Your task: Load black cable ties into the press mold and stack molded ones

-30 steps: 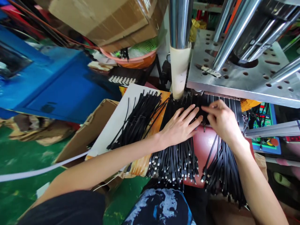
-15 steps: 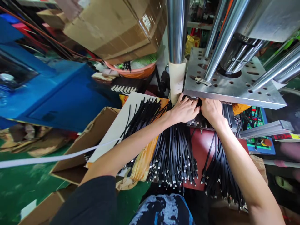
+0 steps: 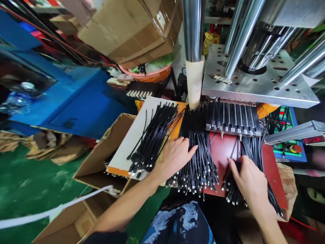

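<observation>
My left hand [image 3: 176, 156] is low over the cables, thumb stretched away from bent fingers whose tips are partly hidden. It lies between a left pile of black USB cables [image 3: 152, 135] and a middle bundle of black cables [image 3: 198, 162] with silver plugs. Thumb and forefinger apart, my right hand [image 3: 251, 179] reaches into the right bundle of black cables [image 3: 254, 149]; its other fingers are hidden, and no firm grip shows. Beyond the hands, a metal fixture [image 3: 233, 118] with parallel slots and cable ends along its front edge sits below the press plate [image 3: 259, 84].
A steel column [image 3: 194, 30] with a pale sleeve stands behind the middle bundle. Open cardboard boxes [image 3: 101, 152] are at left, near a blue machine [image 3: 76, 98]. A control box [image 3: 288, 132] with buttons is at right. The cables lie on a red tabletop [image 3: 219, 152].
Both hands have drawn back from the fixture toward me, leaving its slots uncovered. The left is now over the cables between the piles, the right at the right bundle. The view has shifted slightly.
</observation>
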Motion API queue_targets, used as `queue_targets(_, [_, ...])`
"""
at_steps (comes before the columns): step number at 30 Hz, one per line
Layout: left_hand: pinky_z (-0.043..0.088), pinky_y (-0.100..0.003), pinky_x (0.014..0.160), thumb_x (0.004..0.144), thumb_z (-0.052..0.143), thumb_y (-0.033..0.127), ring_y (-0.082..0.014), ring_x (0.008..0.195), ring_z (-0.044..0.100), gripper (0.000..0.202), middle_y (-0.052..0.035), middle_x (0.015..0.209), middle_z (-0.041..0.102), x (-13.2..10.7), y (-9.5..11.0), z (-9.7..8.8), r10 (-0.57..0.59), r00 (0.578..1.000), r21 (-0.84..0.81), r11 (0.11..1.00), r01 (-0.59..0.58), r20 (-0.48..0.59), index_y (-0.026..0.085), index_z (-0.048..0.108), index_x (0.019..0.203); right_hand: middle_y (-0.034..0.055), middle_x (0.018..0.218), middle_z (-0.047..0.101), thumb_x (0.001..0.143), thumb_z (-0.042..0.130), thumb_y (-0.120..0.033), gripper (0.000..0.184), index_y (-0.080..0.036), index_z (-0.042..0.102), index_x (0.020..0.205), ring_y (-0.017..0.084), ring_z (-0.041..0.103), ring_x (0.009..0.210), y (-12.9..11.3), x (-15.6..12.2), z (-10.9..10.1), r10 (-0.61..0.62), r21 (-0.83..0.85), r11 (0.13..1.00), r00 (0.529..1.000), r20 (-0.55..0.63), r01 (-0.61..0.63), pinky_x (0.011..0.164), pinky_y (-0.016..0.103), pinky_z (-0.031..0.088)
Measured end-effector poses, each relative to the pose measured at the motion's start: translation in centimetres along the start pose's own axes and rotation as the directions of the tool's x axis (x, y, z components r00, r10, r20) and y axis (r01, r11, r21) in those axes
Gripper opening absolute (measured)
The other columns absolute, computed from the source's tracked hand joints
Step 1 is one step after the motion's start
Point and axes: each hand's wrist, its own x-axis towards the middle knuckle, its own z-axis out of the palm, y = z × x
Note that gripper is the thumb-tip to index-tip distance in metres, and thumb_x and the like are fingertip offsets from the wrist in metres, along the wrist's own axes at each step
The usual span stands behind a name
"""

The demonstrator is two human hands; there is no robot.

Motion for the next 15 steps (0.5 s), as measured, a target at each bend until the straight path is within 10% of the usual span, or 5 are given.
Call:
queue_targets(7, [0.04,-0.028,0.061,0.099,0.064,0.042,-0.0144,0.059,0.054,0.037,0.0027,0.063,0.058,-0.3,-1.4,-0.8,-0.072,0.985,-0.413,0.901,0.132,0.157,0.021,0.055,0.071,0.0082,0.079,0.069,0.105,0.051,-0.034,0.026,-0.022,0.06,0.084,0.023,0.066,0.066,0.8,-1.7,2.5,0.083,0.081,0.992,0.981,0.175,-0.098,0.053,0.031,0.036])
queue_targets(11, [0.041,-0.023,0.049,0.095,0.066,0.062,-0.0114,0.054,0.055,0.047,0.0024,0.066,0.06,-1.5,0.7,-2.3,0.072,0.889,-0.793,0.488,0.365,0.453,0.019,0.063,0.076,0.0024,0.073,0.067,0.104,0.057,-0.048,0.031,-0.024,0.062,0.086,0.02,0.06,0.058,1.5,-1.8,-0.2,0.174,0.538,0.795,0.955,0.242,-0.281,0.056,0.031,0.043])
queue_targets(15, [0.047,-0.022,0.047,0.089,0.068,0.073,-0.0108,0.052,0.059,0.059,-0.0011,0.07,0.067,-4.1,4.8,-0.8,0.268,0.748,-0.794,0.182,0.58,0.608,0.015,0.078,0.096,-0.0007,0.07,0.063,0.103,0.062,-0.047,0.028,-0.025,0.064,0.086,0.017,0.057,0.056,-0.8,-4.3,-3.4,0.071,0.839,0.448,0.948,0.312,-0.309,0.051,0.027,0.045])
